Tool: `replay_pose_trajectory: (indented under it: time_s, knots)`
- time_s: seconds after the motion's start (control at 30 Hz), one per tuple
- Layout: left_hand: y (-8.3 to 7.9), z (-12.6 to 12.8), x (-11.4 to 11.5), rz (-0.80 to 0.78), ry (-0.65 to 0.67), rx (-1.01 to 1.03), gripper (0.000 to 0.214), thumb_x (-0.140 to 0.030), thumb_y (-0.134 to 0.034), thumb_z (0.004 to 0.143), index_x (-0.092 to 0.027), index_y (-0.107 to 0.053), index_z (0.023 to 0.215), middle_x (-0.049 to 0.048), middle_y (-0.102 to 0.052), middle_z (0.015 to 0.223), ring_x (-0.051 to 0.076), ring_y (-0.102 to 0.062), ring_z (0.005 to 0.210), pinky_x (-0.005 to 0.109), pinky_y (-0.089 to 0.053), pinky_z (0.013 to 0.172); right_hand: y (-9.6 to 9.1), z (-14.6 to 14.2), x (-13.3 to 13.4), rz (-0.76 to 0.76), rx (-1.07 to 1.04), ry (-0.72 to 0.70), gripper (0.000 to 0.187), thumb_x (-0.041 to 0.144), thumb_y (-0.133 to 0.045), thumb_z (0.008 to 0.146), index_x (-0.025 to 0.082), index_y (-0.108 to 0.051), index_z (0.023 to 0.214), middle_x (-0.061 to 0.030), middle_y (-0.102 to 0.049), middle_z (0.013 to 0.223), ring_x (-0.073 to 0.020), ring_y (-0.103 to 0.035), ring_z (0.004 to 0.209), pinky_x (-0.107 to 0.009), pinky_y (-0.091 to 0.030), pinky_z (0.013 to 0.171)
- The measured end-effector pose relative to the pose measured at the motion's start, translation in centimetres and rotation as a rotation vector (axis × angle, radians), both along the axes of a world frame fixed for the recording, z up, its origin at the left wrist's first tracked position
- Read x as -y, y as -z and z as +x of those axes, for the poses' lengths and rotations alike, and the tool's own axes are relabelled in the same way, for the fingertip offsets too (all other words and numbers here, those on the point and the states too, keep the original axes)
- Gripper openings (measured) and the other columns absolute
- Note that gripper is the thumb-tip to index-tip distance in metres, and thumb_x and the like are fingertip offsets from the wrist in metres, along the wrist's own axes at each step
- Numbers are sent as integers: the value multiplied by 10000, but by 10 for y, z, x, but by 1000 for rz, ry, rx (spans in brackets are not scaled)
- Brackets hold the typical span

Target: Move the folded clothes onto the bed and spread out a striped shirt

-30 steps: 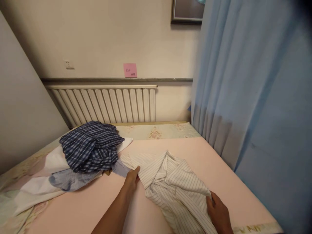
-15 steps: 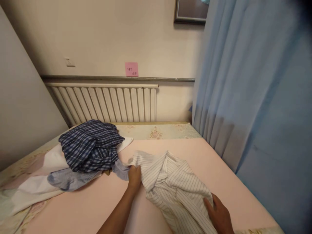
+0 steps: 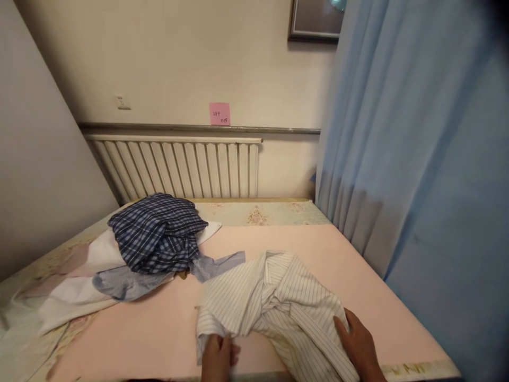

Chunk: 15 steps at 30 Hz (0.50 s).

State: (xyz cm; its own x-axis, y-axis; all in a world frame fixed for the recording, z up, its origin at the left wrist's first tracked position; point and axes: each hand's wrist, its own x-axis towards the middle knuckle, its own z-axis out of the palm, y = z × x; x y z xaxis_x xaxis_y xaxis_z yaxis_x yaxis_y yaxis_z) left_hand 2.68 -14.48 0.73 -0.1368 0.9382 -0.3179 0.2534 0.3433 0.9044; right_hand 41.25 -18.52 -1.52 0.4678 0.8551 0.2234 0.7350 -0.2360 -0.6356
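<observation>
A white shirt with thin dark stripes (image 3: 274,297) lies rumpled on the pink sheet, its collar end toward the wall. At the lower left of the shirt, my left hand (image 3: 218,353) pinches the edge of a sleeve. My right hand (image 3: 358,342) grips the shirt's right side, thumb on top of the cloth and the other fingers partly hidden. A light blue-grey sleeve (image 3: 222,264) from the pile reaches toward the striped shirt.
A pile with a navy plaid shirt (image 3: 159,231) on top, white garments (image 3: 75,297) and a blue-grey piece (image 3: 131,284) sits at left. Behind the bed stands a white radiator (image 3: 178,167). A blue curtain (image 3: 366,132) hangs along the right side.
My left hand has drawn the striped sleeve toward me and spread it down at the left. The blue-grey sleeve now shows uncovered. My right hand keeps nearly the same place.
</observation>
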Motion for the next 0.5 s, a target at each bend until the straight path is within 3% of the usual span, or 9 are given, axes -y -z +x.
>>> replay_pose_trajectory:
  time_s: [0.1, 0.17, 0.2, 0.23, 0.3, 0.4, 0.43, 0.5]
  knots:
    - [-7, -5, 13, -165, 329, 127, 274, -481, -506, 771, -208, -519, 786, 19, -655, 637, 123, -557, 430, 206, -346, 377, -2, -1, 0, 0, 1, 0, 486, 545, -403, 853, 190, -585, 1132, -105, -664, 1137, -284, -610, 1071, -388, -465, 918]
    - [-22, -11, 14, -195, 587, 132, 252, -443, -567, 739, -195, -549, 783, 1, -646, 592, 99, -534, 407, 179, -307, 372, -2, -1, 0, -1, 9, 6, 484, 547, -400, 854, 195, -586, 1128, -103, -664, 1138, -284, -611, 1069, -389, -466, 915]
    - [-31, -15, 11, -184, 640, 137, 249, -433, -573, 731, -193, -559, 793, -5, -645, 593, 99, -534, 405, 182, -313, 373, -1, -1, 0, -1, 13, 8, 484, 549, -398, 853, 195, -588, 1125, -103, -665, 1136, -284, -613, 1066, -389, -467, 912]
    - [-41, -19, 3, -146, 637, 157, 265, -446, -539, 752, -195, -559, 833, -9, -649, 616, 110, -546, 412, 196, -338, 375, -1, -2, 0, -1, 18, 9, 485, 550, -395, 854, 196, -589, 1123, -103, -666, 1134, -284, -614, 1062, -389, -469, 909]
    - [-59, -29, -21, -1, 493, 121, 294, -464, -439, 806, -196, -543, 871, -18, -637, 650, 124, -565, 438, 226, -394, 404, -1, -2, 1, 1, 31, 15, 485, 548, -392, 853, 192, -592, 1114, -107, -667, 1130, -286, -616, 1057, -389, -470, 906]
    - [-73, -46, -75, 230, 243, -296, 282, -351, -357, 860, -186, -566, 951, 8, -671, 750, 145, -639, 586, 256, -486, 545, -2, -3, 2, -8, 34, 13, 473, 540, -396, 853, 194, -595, 1108, -108, -669, 1124, -281, -619, 1049, -379, -474, 897]
    - [-74, -51, -93, 285, 209, -508, 303, -321, -326, 881, -192, -579, 985, 19, -690, 812, 155, -669, 688, 271, -514, 636, -2, -3, 2, -14, 30, 9, 468, 538, -400, 853, 198, -595, 1109, -105, -669, 1124, -277, -620, 1047, -374, -476, 893]
    - [-71, -60, -127, 328, 181, -644, 311, -223, -351, 872, -170, -589, 1064, 80, -688, 1047, 200, -646, 1002, 329, -483, 884, -3, -3, 2, -20, 23, 9, 458, 540, -409, 849, 207, -598, 1100, -101, -672, 1118, -273, -621, 1040, -368, -479, 886]
